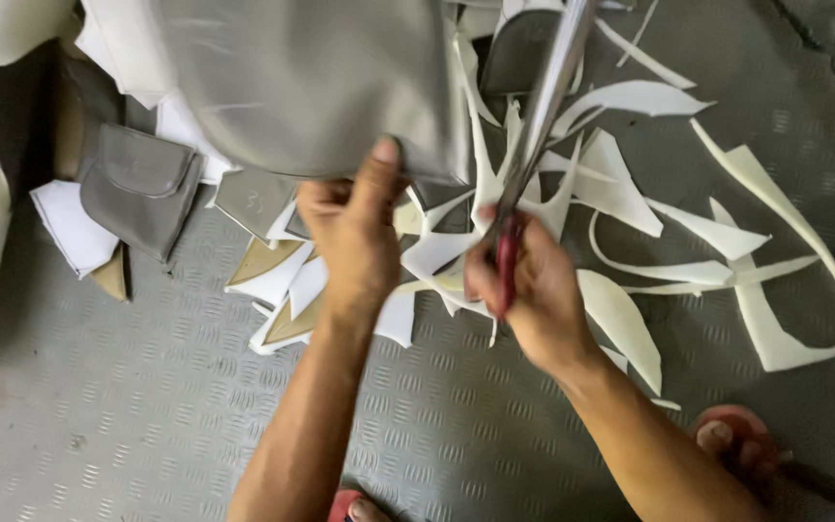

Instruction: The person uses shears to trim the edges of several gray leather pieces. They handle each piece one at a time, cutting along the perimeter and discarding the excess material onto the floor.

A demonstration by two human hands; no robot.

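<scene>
My left hand (pixel 355 227) pinches the lower edge of a large grey padded sheet (pixel 311 82) that hangs at the top of the view, thumb on its front face. My right hand (pixel 524 280) grips the red handles of long steel scissors (pixel 543 106). The blades point up and away, lying beside the right edge of the grey sheet. The blade tips run out of frame at the top.
Several white foam offcuts (pixel 630 193) lie scattered on the grey checker-plate floor (pixel 147 406). A long curved white strip (pixel 804 251) lies at right. Grey sewn pouch pieces (pixel 137 184) are stacked at left. My sandalled foot (pixel 736 435) shows at bottom right.
</scene>
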